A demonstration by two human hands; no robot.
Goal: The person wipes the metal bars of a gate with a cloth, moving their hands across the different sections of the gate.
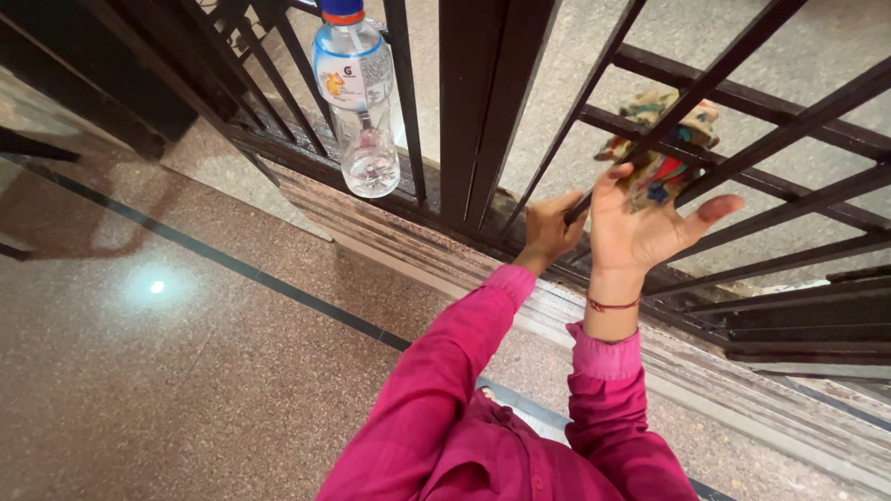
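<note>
Up close, the person in pink sleeves is working at a dark metal railing (483, 111) that stands on a stone ledge (390, 232). The right hand (640, 227) is pressed against the slanted bars with its palm toward the person, fingers spread wide, thumb stuck out to the right. Behind that palm sits a cloth (664, 139), a crumpled rag of mixed colours: beige, teal, red, a bit of blue and yellow. It is bunched into a loose wad and lies against the far side of 1 diagonal bar, so the bar cuts across it. A thin red thread circles the right wrist.

The left hand (549, 227) is just beside the right one, its fingers curled shut around the lower part of a slanted bar.

Over at the left end of the ledge, well apart from both hands, a clear plastic bottle (357, 93) stands between the upright bars, with a blue cap, an orange ring under it, a printed label, and a little clear liquid at the bottom. A speckled brown floor (186, 371) with a dark inlaid stripe runs below the ledge.
</note>
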